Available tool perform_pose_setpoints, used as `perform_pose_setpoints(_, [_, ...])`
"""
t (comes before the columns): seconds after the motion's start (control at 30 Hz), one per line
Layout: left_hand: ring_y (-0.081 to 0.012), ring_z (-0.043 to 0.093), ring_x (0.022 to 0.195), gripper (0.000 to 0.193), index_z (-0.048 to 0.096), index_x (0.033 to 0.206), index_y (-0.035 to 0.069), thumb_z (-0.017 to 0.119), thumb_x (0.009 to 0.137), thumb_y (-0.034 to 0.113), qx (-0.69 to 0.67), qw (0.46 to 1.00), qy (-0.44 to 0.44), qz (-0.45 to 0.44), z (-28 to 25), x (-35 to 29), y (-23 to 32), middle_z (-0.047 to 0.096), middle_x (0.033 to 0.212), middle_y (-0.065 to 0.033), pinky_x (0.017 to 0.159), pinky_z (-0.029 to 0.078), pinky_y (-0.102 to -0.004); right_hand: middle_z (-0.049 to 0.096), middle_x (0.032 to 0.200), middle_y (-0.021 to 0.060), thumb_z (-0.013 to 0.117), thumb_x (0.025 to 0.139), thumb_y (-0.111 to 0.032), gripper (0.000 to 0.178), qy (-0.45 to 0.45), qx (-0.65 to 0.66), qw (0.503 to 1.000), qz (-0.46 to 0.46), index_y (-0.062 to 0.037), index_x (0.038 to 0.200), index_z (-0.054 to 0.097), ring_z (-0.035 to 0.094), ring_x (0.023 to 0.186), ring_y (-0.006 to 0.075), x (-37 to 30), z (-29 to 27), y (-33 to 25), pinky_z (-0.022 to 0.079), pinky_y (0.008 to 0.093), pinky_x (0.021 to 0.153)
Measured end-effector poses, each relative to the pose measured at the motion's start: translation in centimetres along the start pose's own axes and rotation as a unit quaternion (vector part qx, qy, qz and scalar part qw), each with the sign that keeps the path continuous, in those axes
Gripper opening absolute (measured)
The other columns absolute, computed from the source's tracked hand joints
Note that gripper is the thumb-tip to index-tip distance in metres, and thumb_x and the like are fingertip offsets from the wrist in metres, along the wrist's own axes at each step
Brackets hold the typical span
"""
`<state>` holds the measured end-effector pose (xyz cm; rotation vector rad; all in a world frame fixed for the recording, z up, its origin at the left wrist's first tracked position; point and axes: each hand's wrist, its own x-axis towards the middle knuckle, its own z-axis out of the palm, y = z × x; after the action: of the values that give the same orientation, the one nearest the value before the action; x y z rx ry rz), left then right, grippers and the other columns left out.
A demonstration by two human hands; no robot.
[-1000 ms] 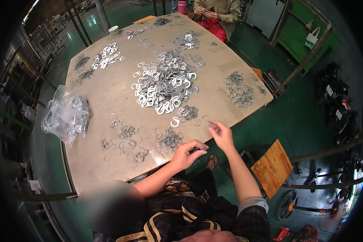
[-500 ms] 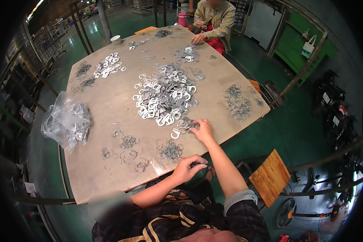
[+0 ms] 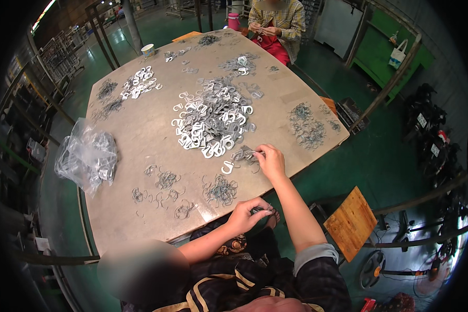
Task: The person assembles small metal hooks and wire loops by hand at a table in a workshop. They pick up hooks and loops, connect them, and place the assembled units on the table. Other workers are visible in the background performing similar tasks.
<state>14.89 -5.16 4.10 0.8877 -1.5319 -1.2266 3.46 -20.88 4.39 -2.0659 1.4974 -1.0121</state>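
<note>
My right hand [image 3: 271, 163] pinches a flat grey metal hook at the edge of a small group of hooks [image 3: 240, 155], near the table's front right side. Beside that group lies a paler, shiny hook [image 3: 227, 167]. My left hand [image 3: 248, 215] is closed just off the table's front edge, around something small and dark that its fingers mostly hide. A large heap of grey and silvery hooks [image 3: 213, 117] covers the table's middle. Closest to my left hand is a pile of thin bent wire clips [image 3: 220, 190].
The brown-topped table [image 3: 140, 130] also carries more wire clips [image 3: 307, 127] at right, another hook pile [image 3: 139, 83], a clear plastic bag [image 3: 88, 156] and a cup [image 3: 148, 50]. A co-worker [image 3: 276, 26] sits at the far side. A wooden stool [image 3: 350, 223] stands at my right.
My right hand has shifted slightly right and away from the small group of hooks. The co-worker's hand has left the table and meets the other hand.
</note>
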Motion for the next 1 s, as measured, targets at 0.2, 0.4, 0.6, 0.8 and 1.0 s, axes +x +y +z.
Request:
perform_pose_setpoints(0.2, [-0.0158,0.067,0.088,0.010,0.062,0.091,-0.002,0.069,0.084,0.001,0.003,1.000,-0.006,-0.004,0.1,0.0,-0.1,0.071,0.094,-0.0101,0.079,0.052,-0.0287,0.065,0.087,0.0143,0.074,0.077,-0.014,0.012,-0.044,0.063,0.997,0.014,-0.0049,0.084,0.070,0.064,0.081,0.0346,0.6,0.6,2.2,0.050,0.0425,0.072])
perform_pose_setpoints(0.4, [-0.0165,0.068,0.089,0.010,0.062,0.091,-0.001,0.069,0.084,0.002,0.023,1.000,-0.006,-0.015,0.0,-0.1,-0.1,0.071,0.094,-0.0101,0.080,0.052,-0.0292,0.066,0.086,0.0149,0.071,0.079,-0.014,0.022,-0.075,-0.158,0.984,-0.040,-0.0066,0.099,0.067,0.064,0.079,0.0377,0.2,0.1,0.0,0.052,0.0446,0.072])
perform_pose_setpoints(0.6, [-0.0170,0.068,0.089,0.010,0.061,0.090,-0.001,0.069,0.085,0.002,0.026,1.000,0.001,-0.015,-0.1,-0.2,-0.2,0.071,0.093,-0.0100,0.080,0.052,-0.0295,0.065,0.074,0.0081,0.066,0.087,-0.007,0.018,-0.075,0.222,0.958,0.168,-0.0047,0.104,0.065,0.068,0.061,0.0199,0.2,-1.4,-0.2,0.054,0.0317,0.049])
perform_pose_setpoints(0.8, [-0.0154,0.068,0.090,0.011,0.059,0.089,-0.001,0.069,0.085,0.003,0.021,0.998,0.057,-0.016,-0.1,0.4,-0.6,0.071,0.092,-0.0109,0.080,0.053,-0.0288,0.064,0.076,0.0043,0.065,0.085,0.000,0.026,-0.167,0.261,0.945,0.107,0.0010,0.111,0.064,0.063,0.060,0.0100,-3.0,-5.4,-0.6,0.053,0.0249,0.053])
perform_pose_setpoints(1.0, [-0.0123,0.065,0.072,0.015,0.059,0.085,0.001,0.073,0.083,0.006,0.099,0.989,0.106,-0.018,0.3,1.4,0.3,0.069,0.078,-0.0079,0.066,0.051,-0.0276,0.065,0.076,0.0013,0.067,0.082,0.002,0.035,-0.206,0.222,0.949,0.087,-0.0001,0.117,0.065,0.058,0.062,0.0061,-6.8,-8.9,-3.2,0.050,0.0233,0.060])
